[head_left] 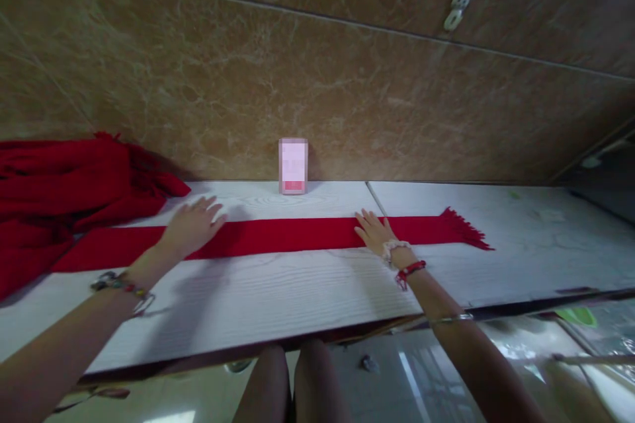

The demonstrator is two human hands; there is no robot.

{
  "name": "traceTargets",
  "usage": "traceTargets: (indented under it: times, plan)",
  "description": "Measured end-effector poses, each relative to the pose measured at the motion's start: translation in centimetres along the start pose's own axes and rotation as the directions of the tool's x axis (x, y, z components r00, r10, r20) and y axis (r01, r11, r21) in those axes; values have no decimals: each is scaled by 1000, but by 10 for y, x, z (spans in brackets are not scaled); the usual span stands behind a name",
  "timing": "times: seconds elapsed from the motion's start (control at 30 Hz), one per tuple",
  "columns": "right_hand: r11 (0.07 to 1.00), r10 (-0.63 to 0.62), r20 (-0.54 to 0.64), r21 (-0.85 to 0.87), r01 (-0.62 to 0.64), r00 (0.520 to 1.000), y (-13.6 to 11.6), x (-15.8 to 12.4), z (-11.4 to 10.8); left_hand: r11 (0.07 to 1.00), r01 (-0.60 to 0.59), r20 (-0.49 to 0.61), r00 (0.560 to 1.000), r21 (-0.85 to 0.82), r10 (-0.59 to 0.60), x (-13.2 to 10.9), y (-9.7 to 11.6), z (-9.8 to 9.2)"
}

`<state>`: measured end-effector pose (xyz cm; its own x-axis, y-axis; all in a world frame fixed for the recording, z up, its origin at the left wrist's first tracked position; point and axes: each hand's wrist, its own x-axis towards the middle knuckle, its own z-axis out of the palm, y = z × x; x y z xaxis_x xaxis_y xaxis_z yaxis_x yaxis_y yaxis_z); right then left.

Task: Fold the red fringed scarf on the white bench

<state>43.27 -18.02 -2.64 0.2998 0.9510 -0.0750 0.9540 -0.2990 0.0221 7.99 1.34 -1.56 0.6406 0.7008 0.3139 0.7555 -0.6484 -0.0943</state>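
Note:
A red scarf, folded into a long narrow strip, lies flat along the white wood-grain table, its fringed end spread out at the right. My right hand rests on the strip with fingers apart, left of the fringe. Over the strip's left part is my left hand, fingers stretched and spread; whether it touches the cloth I cannot tell. Both hands hold nothing. Left of my left hand sits a heaped pile of red cloth, some of it overlapping the strip's left end.
A phone with a lit, blurred screen stands against the brown marbled wall behind the table. The table's front edge runs just before my knees. A green item shows at the lower right, beyond the edge.

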Motion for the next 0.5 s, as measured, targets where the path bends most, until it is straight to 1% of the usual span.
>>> traceTargets:
  times: [0.07, 0.1, 0.13, 0.17, 0.2, 0.23, 0.3, 0.37, 0.43, 0.47, 0.5]
  plan:
    - [990, -136, -42, 40, 138, 990, -28, 3, -2, 991, -115, 68, 990, -74, 120, 26, 66, 2]
    - [978, -196, -55, 59, 199, 979, -41, 4, -3, 976, -179, 94, 977, -125, 191, 35, 96, 5]
    - [965, -246, -63, 77, 251, 967, -49, 6, -2, 954, -249, 114, 956, -165, 269, 39, 122, 8]
    - [956, -274, -60, 90, 278, 960, -51, 7, -1, 933, -304, 127, 935, -194, 331, 41, 143, 13]
    - [954, -280, -55, 92, 284, 959, -46, 7, 1, 919, -335, 138, 920, -208, 366, 41, 159, 17]
    - [959, -265, -46, 88, 268, 963, -34, 6, 4, 912, -353, 138, 912, -209, 385, 39, 169, 21]
    - [981, -184, -23, 58, 185, 983, 6, 1, 11, 905, -375, 134, 905, -200, 404, 35, 176, 29]
    - [997, -68, -10, 19, 69, 998, 60, -7, 17, 902, -387, 126, 902, -194, 414, 32, 173, 34]
    - [998, 69, -17, -14, -69, 997, 115, -15, 21, 899, -392, 110, 902, -192, 417, 31, 169, 37]
    - [993, 114, -10, -39, -114, 993, 140, -18, 22, 900, -393, 98, 904, -189, 415, 31, 168, 38]
    - [989, 131, -6, -75, -131, 991, 161, -21, 23, 901, -393, 90, 906, -185, 414, 31, 167, 38]
